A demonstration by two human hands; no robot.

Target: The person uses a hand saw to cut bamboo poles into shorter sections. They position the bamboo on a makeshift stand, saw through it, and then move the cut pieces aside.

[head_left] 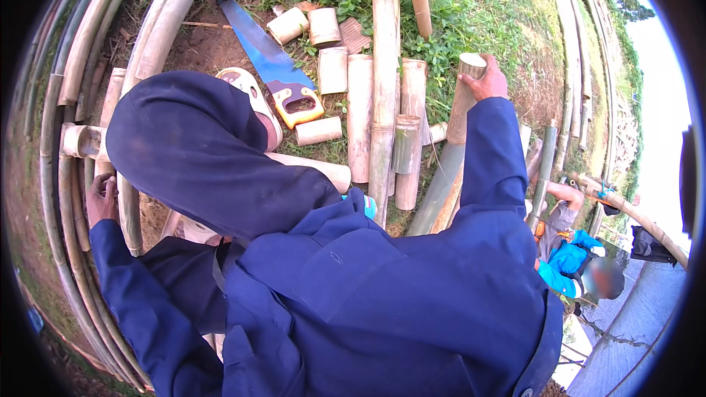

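My right hand (485,79) grips the upper end of a short bamboo piece (463,106), with the thumb and fingers around its pale cut rim. That piece stands above a longer green bamboo length (440,187). At the far left, my left hand (101,198) has its fingers curled in beside the bamboo poles (131,213); what they hold, if anything, is hidden. A handsaw (266,51) with a blue blade and an orange-and-dark handle lies on the ground beside my shoe (257,99). Several cut bamboo pieces (332,70) lie past its handle.
Longer bamboo lengths (383,51) lie across the middle. Bent-looking rows of poles (55,147) run along the left, and more poles (577,37) at the right. A person in a bright blue top (566,257) sits at the lower right, near a grey sheet (625,331).
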